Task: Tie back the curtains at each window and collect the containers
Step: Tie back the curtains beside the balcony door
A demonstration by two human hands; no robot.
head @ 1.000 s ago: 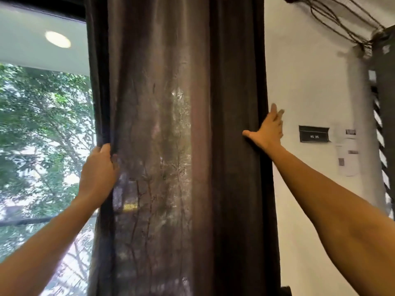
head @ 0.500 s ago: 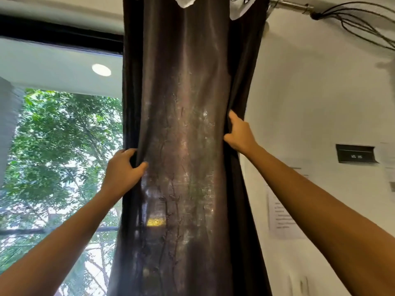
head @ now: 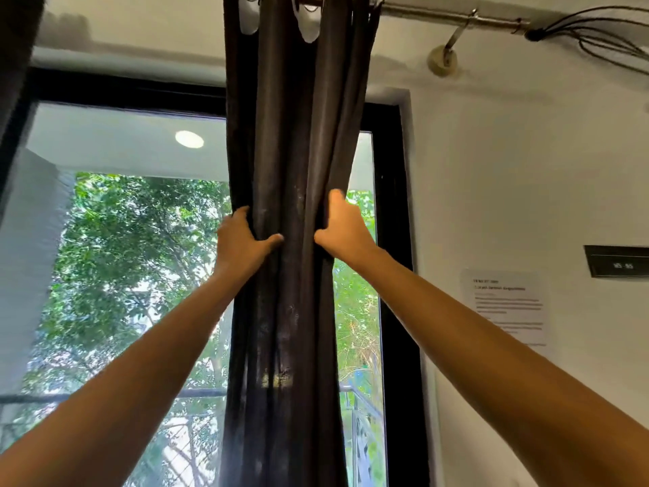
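The dark curtain (head: pixel 288 135) hangs bunched toward the right of the window (head: pixel 123 240) — left hand (head: pixel 242 244) and right hand (head: pixel 346 233) each curl round one edge. I'd press the folds together evenly, then clamp with one hand while the other ties — no tie in sight

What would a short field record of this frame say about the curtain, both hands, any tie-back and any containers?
curtain: dark, bunched into a narrow column, hanging from the rod in front of the window
left hand: grips the curtain's left edge, thumb across the front
right hand: grips its right edge at about the same height
tie-back: none visible
containers: none in view
wall: paper notice right of the window
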